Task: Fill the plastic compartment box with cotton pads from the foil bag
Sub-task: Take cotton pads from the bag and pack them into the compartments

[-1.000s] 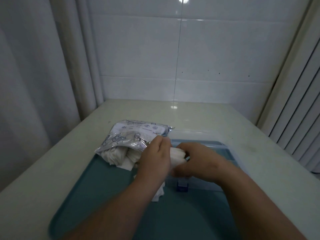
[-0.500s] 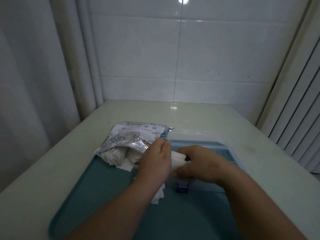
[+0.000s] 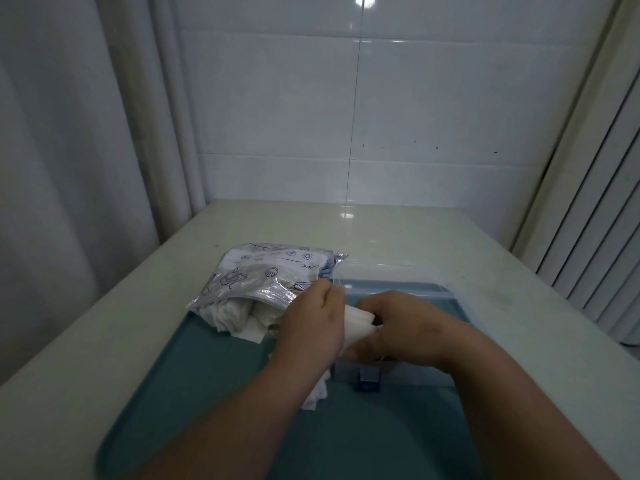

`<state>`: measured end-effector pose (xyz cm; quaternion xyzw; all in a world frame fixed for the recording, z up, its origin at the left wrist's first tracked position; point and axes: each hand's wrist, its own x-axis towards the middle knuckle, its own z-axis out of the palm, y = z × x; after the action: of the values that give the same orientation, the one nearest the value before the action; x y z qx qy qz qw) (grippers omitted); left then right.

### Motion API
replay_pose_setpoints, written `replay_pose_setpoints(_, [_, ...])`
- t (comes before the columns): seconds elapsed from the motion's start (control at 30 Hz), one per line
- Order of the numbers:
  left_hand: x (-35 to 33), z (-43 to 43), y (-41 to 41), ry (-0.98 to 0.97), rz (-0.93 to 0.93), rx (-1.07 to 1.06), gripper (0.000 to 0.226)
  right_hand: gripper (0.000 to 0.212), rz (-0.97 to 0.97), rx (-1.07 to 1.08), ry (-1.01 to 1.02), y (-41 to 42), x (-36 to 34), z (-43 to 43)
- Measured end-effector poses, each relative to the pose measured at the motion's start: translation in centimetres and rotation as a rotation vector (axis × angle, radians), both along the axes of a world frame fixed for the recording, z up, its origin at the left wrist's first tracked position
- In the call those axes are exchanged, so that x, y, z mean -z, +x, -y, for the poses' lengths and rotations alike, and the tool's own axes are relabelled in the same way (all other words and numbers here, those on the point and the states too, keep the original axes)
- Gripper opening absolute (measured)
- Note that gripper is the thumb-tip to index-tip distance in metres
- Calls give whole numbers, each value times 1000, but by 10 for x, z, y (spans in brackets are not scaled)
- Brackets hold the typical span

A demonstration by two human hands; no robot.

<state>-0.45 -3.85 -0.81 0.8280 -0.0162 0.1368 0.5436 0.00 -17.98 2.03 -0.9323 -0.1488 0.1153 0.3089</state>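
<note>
A printed foil bag lies on the tray's far left corner, its mouth open toward me with white cotton pads spilling out. To its right stands the clear plastic compartment box with a blue latch at its front; its lid lies open behind it. Both hands meet over the box's left end. My left hand and my right hand together grip a stack of cotton pads between them. More pads show under my left wrist. The compartments are hidden by my hands.
Everything sits on a teal tray on a pale countertop. A tiled wall closes the back, a curtain hangs on the left, and vertical slats stand on the right.
Both hands have shifted slightly with the stack of pads, staying over the box's left end. The bag and box have not moved.
</note>
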Motion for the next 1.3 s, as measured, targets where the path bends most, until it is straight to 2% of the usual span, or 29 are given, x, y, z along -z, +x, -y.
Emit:
replay_pose_setpoints(0.2, [1,-1,3,-72,25,-46,31,40,2,-1,92,-2,-2,1])
replay_pose_setpoints(0.37, [-1,-2,1,-74,21,-66,37,28,96,16,28,-4,-7,-3])
replay_pose_setpoints(0.4, [-3,-2,-1,-122,11,-61,38,26,93,24,51,-4,-8,-2])
replay_pose_setpoints(0.5, [-11,-5,-3,-535,-46,67,30,24,89,108,253,-3,-10,1])
replay_pose_setpoints(0.57, [-14,-9,-2,-615,-44,135,15,23,103,201,439,-1,-9,1])
replay_pose_setpoints(0.6, [-15,-10,0,-607,-38,158,10,23,105,236,525,-1,-9,1])
replay_pose_setpoints(0.67, [-17,-12,6,-575,-37,195,24,23,102,262,624,0,-9,0])
replay_pose_setpoints(0.73, [-22,-14,12,-560,-30,216,34,23,103,260,620,1,-10,0])
replay_pose_setpoints(0.87, [-29,-13,18,-473,-80,178,37,37,92,302,628,7,-8,1])
replay_pose_setpoints(0.93, [-31,-13,20,-367,-108,159,36,32,104,336,657,10,-9,1])
replay_pose_setpoints(1.07, [-30,-13,27,-143,-53,83,37,12,147,348,558,20,-11,2])
replay_pose_setpoints(1.17, [-29,-7,32,47,15,-11,29,11,123,363,533,28,-13,3])
replay_pose_setpoints(1.3, [-27,2,39,223,8,-34,14,11,26,402,445,37,-11,2])
